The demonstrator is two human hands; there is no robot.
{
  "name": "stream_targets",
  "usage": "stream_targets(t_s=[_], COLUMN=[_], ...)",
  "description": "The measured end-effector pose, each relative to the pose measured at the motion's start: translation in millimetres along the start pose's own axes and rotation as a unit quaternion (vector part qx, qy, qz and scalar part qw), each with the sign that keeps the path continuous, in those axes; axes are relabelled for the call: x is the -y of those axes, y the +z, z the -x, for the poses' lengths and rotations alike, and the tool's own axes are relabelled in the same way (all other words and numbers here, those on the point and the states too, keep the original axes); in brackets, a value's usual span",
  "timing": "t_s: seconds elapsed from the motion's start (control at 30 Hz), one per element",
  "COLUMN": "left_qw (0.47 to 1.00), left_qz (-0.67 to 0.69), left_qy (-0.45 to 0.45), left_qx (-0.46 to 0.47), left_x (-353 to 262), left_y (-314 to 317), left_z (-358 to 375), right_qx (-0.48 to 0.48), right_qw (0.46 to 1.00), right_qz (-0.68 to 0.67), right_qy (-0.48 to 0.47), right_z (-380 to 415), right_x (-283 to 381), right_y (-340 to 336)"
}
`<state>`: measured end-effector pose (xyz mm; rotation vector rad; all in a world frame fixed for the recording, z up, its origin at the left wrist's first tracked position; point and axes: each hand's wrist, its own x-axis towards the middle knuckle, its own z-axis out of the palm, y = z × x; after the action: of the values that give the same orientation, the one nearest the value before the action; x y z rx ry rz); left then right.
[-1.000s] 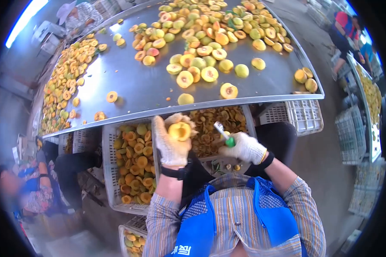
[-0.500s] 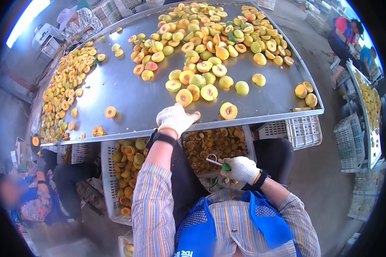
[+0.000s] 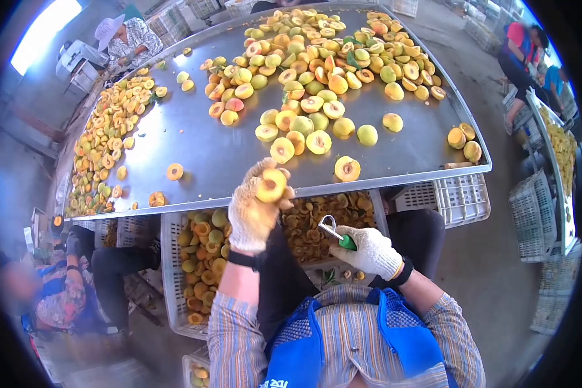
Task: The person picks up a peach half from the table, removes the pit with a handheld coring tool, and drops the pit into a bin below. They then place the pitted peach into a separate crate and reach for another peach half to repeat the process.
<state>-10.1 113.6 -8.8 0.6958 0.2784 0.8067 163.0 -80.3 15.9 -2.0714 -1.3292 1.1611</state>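
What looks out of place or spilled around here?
A few yellow bits and green leaves lie below the crate of brownish pieces, so they look dropped. On the table, one fruit half sits apart from the other fruit. I see nothing clearly damaged.

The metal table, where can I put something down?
On the metal table, the widest bare patch lies between the left pile of peach halves and the big far pile. A smaller one lies between the front-middle peach half and the right-corner trio. The far middle and left edge are crowded.
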Motion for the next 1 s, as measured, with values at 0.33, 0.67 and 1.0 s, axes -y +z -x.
stream_targets(t_s=[0.33,0.67,1.0], left_qw=[0.996,0.993,0.991], left_qz=[0.077,0.111,0.13], left_qy=[-0.04,-0.025,-0.005], left_qx=[-0.026,-0.026,-0.007], left_x=[46,59,70], left_y=[56,68,76], left_z=[67,77,79], right_qx=[-0.128,-0.148,-0.128], right_qw=[0.976,0.974,0.981], right_qz=[0.072,0.068,0.07], right_qy=[-0.16,-0.159,-0.126], right_z=[18,30,36], right_x=[7,-1,-3], right_y=[18,19,22])
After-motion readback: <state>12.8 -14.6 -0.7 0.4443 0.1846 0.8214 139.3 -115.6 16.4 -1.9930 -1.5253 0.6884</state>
